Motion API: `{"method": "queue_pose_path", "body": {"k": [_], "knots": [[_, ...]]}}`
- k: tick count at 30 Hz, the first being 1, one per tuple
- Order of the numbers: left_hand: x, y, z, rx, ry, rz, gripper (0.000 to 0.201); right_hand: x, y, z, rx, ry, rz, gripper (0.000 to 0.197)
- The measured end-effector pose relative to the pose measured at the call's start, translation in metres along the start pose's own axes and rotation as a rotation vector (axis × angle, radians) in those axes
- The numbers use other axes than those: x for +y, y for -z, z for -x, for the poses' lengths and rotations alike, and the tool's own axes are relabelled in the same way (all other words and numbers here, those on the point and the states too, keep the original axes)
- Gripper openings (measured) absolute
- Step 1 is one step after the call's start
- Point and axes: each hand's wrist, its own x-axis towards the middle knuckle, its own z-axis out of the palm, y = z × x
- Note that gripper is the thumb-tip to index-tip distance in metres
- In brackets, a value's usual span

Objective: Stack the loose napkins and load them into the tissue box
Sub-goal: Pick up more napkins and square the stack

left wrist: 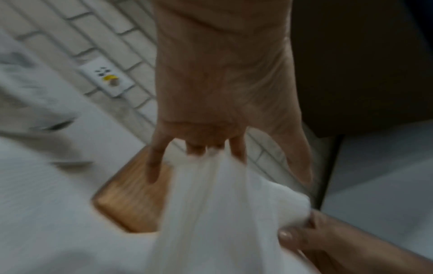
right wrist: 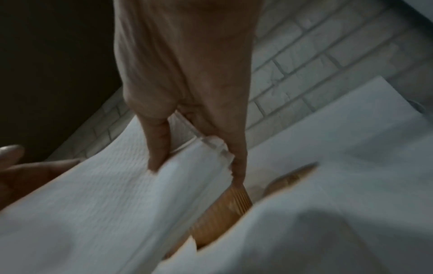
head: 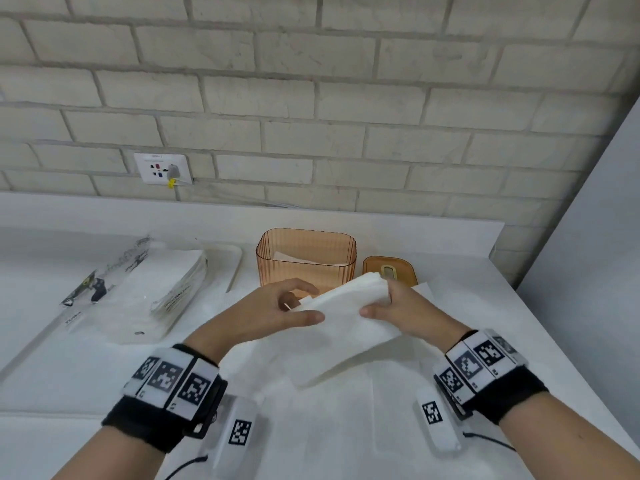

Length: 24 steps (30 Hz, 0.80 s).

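A stack of white napkins (head: 341, 308) is held above the white counter (head: 485, 306) between the left hand (head: 273, 311) and the right hand (head: 408, 311), each hand's thumb and fingers being closed on one end of it. Just beyond the fingertips the open orange tissue box (head: 306, 259) is seen, with paper lying inside. Its lid (head: 389, 270) lies flat beside it, past the right fingers. More loose napkins (head: 346, 410) are spread beneath the wrists.

One tissue box (head: 306, 259), one lid (head: 389, 270), one napkin stack (head: 346, 317), two hands.
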Motion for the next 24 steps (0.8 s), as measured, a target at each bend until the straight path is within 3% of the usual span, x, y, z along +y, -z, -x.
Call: {"method": "queue_pose_path", "body": {"k": [4, 7, 9, 12, 16, 21, 24], "knots": [[0.021, -0.014, -0.013, -0.079, 0.019, -0.018, 0.029, -0.046, 0.008, -0.005, -0.075, 0.110, 0.182, 0.036], [0.018, -0.026, -0.015, 0.086, 0.018, 0.101, 0.019, -0.063, 0.016, -0.005, 0.081, 0.173, 0.072, 0.037], [0.013, -0.030, -0.014, 0.210, -0.017, 0.281, 0.020, -0.058, 0.019, 0.001, 0.201, 0.153, -0.126, 0.060], [0.005, -0.039, -0.012, 0.370, -0.082, 0.417, 0.020, -0.033, 0.005, 0.011, 0.109, 0.046, -0.315, 0.088], [-0.001, -0.054, -0.013, 0.408, -0.157, 0.451, 0.022, -0.007, -0.023, 0.008, 0.078, -0.005, -0.311, 0.065], [-0.025, -0.069, -0.015, 0.256, -0.128, 0.410, 0.045, 0.017, -0.047, 0.008, 0.014, -0.017, -0.179, 0.045], [-0.023, -0.068, -0.021, 0.289, -0.107, 0.392, 0.033, 0.012, -0.047, 0.006, 0.029, -0.006, -0.168, 0.042]]}}
